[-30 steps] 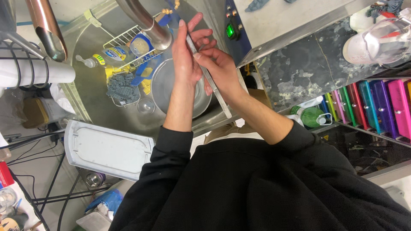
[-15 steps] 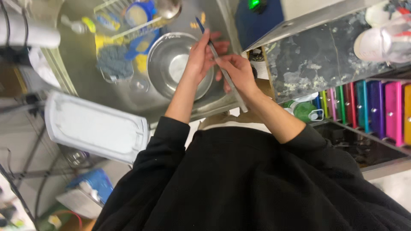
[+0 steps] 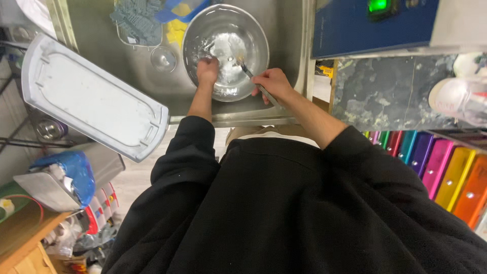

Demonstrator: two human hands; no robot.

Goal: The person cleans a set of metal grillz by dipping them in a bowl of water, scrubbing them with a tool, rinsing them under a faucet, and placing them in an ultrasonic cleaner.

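A steel bowl (image 3: 225, 48) is seen lying in the sink (image 3: 91, 20), its inside wet and shiny. The left hand (image 3: 208, 70) is curled into a loose fist and pressed against the inside of the bowl. A fork (image 3: 252, 79) is gripped by the closed right hand (image 3: 272, 83) at the bowl's near rim, with its tines held over the bowl. A small glass (image 3: 163, 59) is set just beside the bowl. A white plastic lid (image 3: 89, 101) is rested across the sink's edge.
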